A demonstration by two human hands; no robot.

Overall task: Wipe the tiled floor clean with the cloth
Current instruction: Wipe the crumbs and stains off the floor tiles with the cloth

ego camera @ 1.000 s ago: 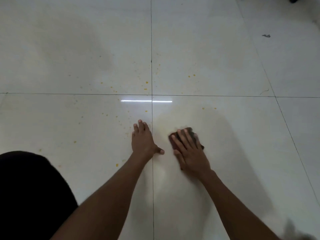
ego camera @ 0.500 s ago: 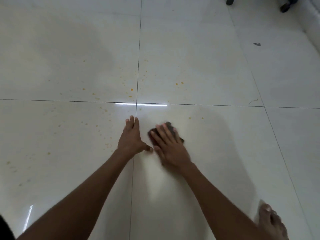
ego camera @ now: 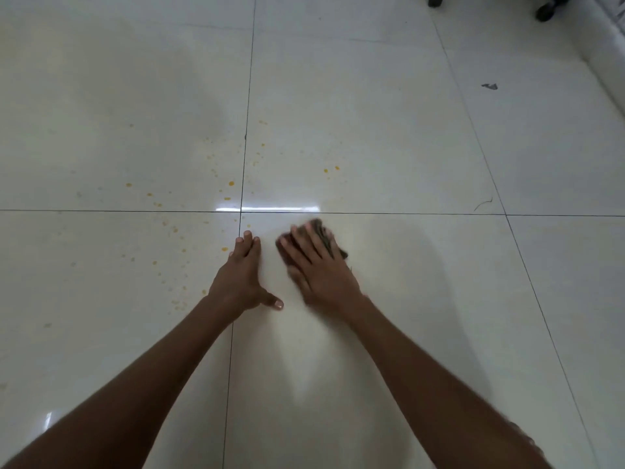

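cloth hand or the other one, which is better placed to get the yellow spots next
Right. The right hand already presses flat on the cloth, just below the spots beyond the tile joint. The left hand is flat on the floor with no cloth, seemingly as support.

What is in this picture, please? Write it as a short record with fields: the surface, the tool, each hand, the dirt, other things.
surface: tiled floor, glossy pale tiles with dark grout lines
tool: dark cloth, flat on the floor
right hand: fingers straight, pressing on the cloth
left hand: flat on the floor beside the cloth, holding nothing
dirt: orange spots, mostly left of and beyond the hands
other: small dark scrap far right; caster wheels at the top edge
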